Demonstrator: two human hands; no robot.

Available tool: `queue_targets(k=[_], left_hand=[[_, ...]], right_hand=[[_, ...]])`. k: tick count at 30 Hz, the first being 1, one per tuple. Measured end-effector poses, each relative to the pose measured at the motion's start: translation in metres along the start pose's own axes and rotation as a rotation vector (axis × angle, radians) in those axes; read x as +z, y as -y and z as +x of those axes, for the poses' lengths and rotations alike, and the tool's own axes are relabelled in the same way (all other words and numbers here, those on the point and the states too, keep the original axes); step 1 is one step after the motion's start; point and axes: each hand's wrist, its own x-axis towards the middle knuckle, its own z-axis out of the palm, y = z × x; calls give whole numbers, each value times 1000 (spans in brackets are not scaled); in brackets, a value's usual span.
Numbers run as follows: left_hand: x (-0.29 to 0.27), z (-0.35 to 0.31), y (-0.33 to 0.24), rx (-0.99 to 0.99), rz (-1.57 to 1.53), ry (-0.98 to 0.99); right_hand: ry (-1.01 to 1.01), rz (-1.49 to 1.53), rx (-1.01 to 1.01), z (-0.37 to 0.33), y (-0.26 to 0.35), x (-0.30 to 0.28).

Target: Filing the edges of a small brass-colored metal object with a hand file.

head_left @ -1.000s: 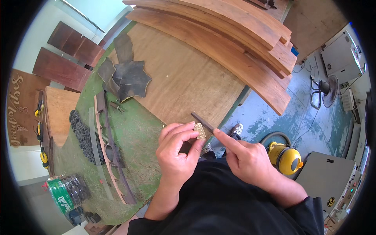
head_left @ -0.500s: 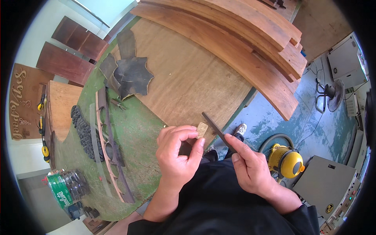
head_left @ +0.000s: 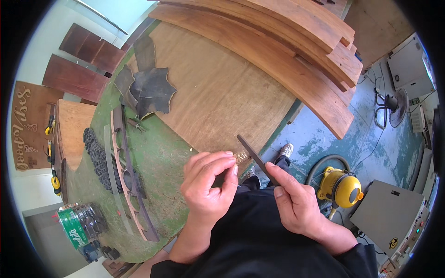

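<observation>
My left hand [head_left: 209,180] pinches a small gold-coloured plate [head_left: 241,157] between thumb and fingertips, its face marked with raised or cut shapes. In my right hand [head_left: 296,199] is a dark, flat metal bar that looks like a file [head_left: 252,154], its index finger stretched along the top. The file slants up and left, its blade right beside the plate's right edge. Whether the two touch I cannot tell. Both hands are in front of my body, near the corner of a plywood sheet [head_left: 222,88].
The plywood lies on a green worn table [head_left: 162,162]. Long wooden boards [head_left: 259,60] are stacked at the far side. Dark leather-like pieces [head_left: 150,90], thin strips [head_left: 127,176] and a plastic jar [head_left: 76,227] are to the left. A yellow vacuum [head_left: 340,187] stands on the floor, right.
The small plate has turned in my left fingers, its face showing less broadly than before. The file has shifted slightly left, closer to the plate. Both hands keep their grip.
</observation>
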Motion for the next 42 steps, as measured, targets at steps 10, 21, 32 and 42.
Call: queue_targets(k=[10, 21, 32, 42], left_hand=[[0, 1, 1, -15, 4, 3], [1, 0, 1, -14, -31, 57], [-1, 0, -3, -42, 43, 57], [-1, 1, -4, -35, 43, 64]], right_hand=[[-2, -17, 54, 1, 3, 7], [-14, -73, 63, 3, 7, 4], [-27, -139, 108, -2, 9, 5], [-40, -198, 63, -3, 12, 4]])
